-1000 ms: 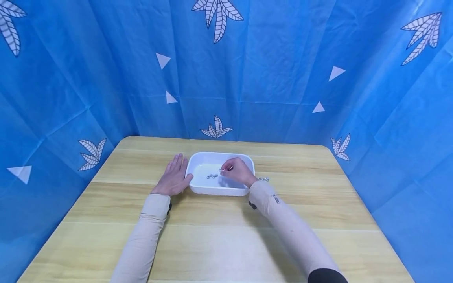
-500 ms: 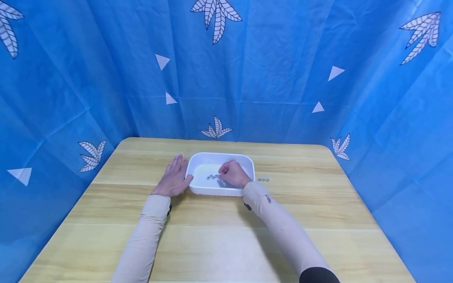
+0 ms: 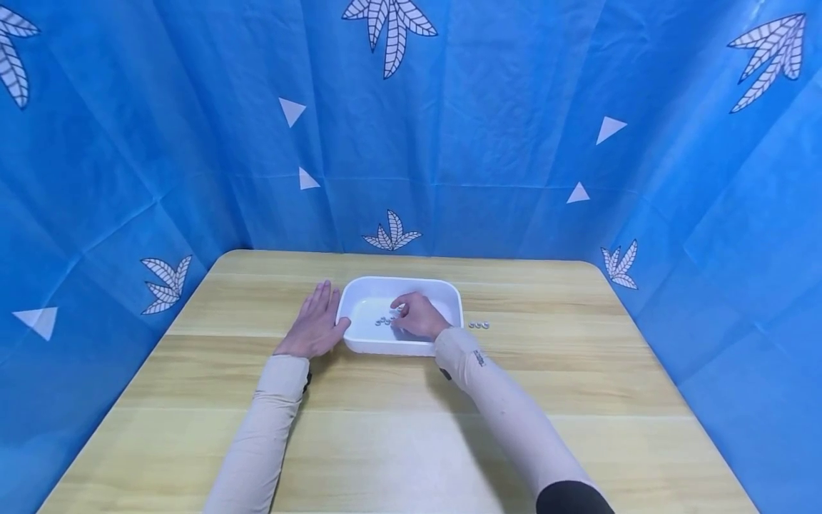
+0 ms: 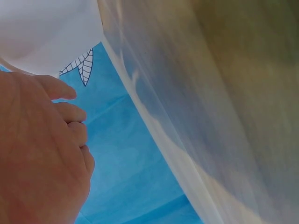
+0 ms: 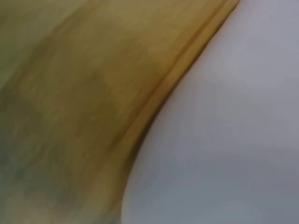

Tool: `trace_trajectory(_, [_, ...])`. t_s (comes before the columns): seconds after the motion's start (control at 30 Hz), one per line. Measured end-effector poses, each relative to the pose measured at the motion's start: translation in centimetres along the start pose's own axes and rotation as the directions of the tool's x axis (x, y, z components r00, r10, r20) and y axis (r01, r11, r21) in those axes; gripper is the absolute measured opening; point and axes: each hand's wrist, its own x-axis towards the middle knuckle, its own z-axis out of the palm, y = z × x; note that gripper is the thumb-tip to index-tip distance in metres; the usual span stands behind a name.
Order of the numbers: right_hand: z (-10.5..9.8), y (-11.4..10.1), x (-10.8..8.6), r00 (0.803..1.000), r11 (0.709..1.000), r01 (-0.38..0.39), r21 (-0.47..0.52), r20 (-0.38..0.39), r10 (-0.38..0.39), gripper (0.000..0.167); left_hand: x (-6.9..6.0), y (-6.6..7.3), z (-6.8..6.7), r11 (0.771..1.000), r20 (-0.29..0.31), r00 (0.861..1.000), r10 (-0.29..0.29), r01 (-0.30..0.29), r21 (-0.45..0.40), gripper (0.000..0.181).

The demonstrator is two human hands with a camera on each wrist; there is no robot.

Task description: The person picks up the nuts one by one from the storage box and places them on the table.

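One left hand [image 3: 312, 325], fingers straight, at left rim of white tray [image 3: 385, 348]. One right hand [image 3: 419, 315], now slightly further left, bringing work to the tray's small metal pieces [image 3: 378, 323]; grip unclear. Three outer pieces [image 3: 478, 325], tabletop [image 3: 385, 435], right.

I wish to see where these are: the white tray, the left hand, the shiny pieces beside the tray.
White tray [image 3: 385, 348], head view: near outer wall.
Left hand [image 3: 312, 325], head view: back of the hand.
Shiny pieces [image 3: 478, 325] beside the tray, head view: the middle one.
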Motion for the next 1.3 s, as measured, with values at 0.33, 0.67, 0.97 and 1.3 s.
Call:
trace_trajectory(0.33, [0.02,-0.36,-0.05,0.999,0.997,-0.001,-0.072,0.036,0.003,0.025,0.06,-0.12,0.10,1.000,0.006,1.000,-0.010,0.010,-0.008,0.076])
trace_trajectory(0.67, [-0.08,-0.50,-0.21,0.999,0.996,0.034,-0.078,0.030,-0.032,0.016,-0.02,-0.06,0.03,1.000,0.001,1.000,-0.012,0.012,-0.004,0.076])
trace_trajectory(0.97, [0.14,-0.17,-0.19,0.999,0.986,0.034,-0.163,0.044,-0.027,0.010,0.05,0.10,0.10,1.000,-0.002,1.000,-0.006,0.006,-0.001,0.076])
trace_trajectory(1.3, [-0.05,-0.41,-0.54,0.998,0.959,0.057,-0.277,0.029,-0.051,0.016,-0.03,0.03,0.18,1.000,0.002,1.000,-0.006,0.006,-0.008,0.076])
